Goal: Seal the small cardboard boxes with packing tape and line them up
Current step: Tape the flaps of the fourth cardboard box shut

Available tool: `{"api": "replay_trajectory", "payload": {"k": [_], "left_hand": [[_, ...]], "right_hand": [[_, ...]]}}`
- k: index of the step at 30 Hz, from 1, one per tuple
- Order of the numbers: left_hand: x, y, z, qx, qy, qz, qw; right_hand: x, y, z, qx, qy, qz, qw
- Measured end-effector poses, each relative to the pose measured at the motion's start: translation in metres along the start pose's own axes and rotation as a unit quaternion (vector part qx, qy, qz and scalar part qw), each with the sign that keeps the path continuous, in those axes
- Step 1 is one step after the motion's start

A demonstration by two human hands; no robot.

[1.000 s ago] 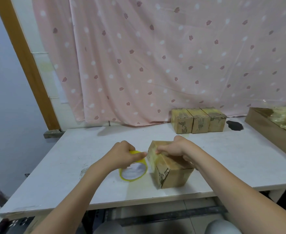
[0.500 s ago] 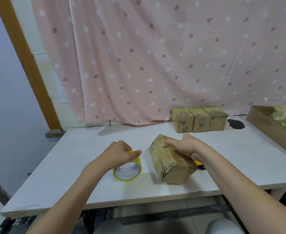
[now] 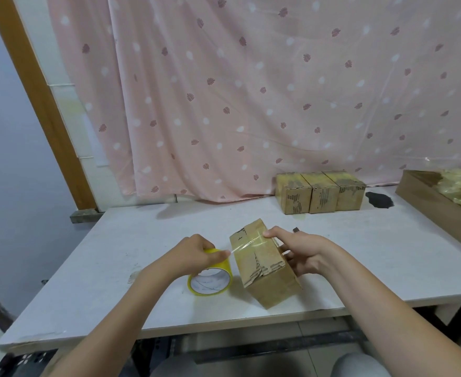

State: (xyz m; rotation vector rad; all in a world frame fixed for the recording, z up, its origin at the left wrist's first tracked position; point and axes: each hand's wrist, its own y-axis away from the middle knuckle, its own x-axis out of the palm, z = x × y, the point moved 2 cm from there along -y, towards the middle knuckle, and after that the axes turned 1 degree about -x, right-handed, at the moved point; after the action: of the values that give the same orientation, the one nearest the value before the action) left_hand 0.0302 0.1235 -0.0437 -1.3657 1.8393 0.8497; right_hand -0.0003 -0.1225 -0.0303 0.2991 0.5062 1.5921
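Your left hand [image 3: 196, 255] gripped the yellow roll of packing tape [image 3: 210, 278], fingers curled over its top and the thumb pressed where the tape left the roll. The roll stood on edge on the desk [image 3: 115, 254], just left of frame centre, its open core facing the camera. A clear strip of tape [image 3: 247, 246] ran taut from the roll to the cardboard box [image 3: 264, 265] immediately to its right.

That box sat tilted on the desk at lower centre, one corner raised toward the curtain [image 3: 251, 91]. Your right hand [image 3: 303, 251] held the box from its right side: the thumb pressed the tape end onto the top face, and the fingers curled against the far side.

Three boxes [image 3: 320, 193] stood side by side, touching, in a row at the back of the desk, right of centre. A dark patch [image 3: 379, 200] marked the desk just right of that row. An open carton [image 3: 436, 205] holding pale yellowish material occupied the right edge of the frame.
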Motion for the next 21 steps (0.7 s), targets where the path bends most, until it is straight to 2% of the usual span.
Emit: {"api": "replay_trajectory", "payload": {"k": [5, 9, 11, 13, 16, 21], "left_hand": [[0.005, -0.006, -0.007, -0.005, -0.027, -0.013, 1.000], [0.008, -0.010, -0.012, 0.000, -0.041, -0.018, 0.999], [0.012, -0.010, -0.015, 0.014, -0.042, -0.030, 0.999], [0.015, -0.009, -0.021, 0.029, -0.042, -0.046, 0.998], [0.019, -0.008, -0.030, 0.037, -0.056, -0.056, 0.996], [0.027, -0.007, -0.041, 0.034, -0.055, -0.044, 0.997]], "right_hand": [[-0.002, 0.000, 0.002, 0.000, 0.012, 0.009, 1.000], [-0.008, 0.000, 0.010, -0.002, 0.119, -0.010, 0.993], [-0.007, 0.003, 0.018, -0.033, 0.173, -0.037, 0.984], [-0.001, 0.009, 0.029, -0.070, 0.272, -0.084, 0.956], [0.012, 0.018, 0.042, -0.106, 0.421, -0.147, 0.889], [0.037, 0.028, 0.052, -0.052, 0.516, -0.076, 0.851]]}}
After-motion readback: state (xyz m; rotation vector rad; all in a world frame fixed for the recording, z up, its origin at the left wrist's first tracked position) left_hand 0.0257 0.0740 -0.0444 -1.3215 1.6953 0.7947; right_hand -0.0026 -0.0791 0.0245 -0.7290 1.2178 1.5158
